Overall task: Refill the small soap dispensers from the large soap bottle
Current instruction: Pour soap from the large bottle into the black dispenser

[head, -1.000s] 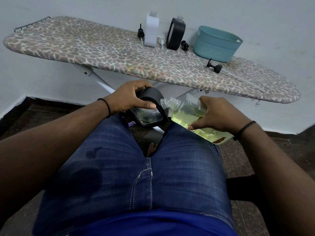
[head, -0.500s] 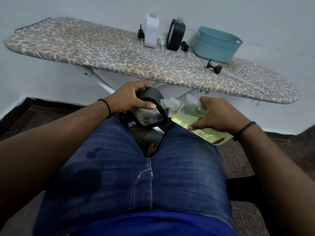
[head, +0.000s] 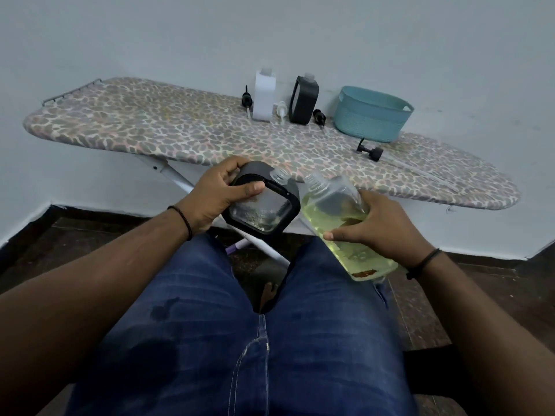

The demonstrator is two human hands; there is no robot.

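L hand grips dispenser, neck up-right past the thumb. R hand clamps bottle; long axis tilted, mouth up-left beyond fingertips, near dispenser neck.

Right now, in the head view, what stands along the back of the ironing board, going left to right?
Black pump head → white dispenser → clear pump head → black dispenser → black pump head → teal basket.
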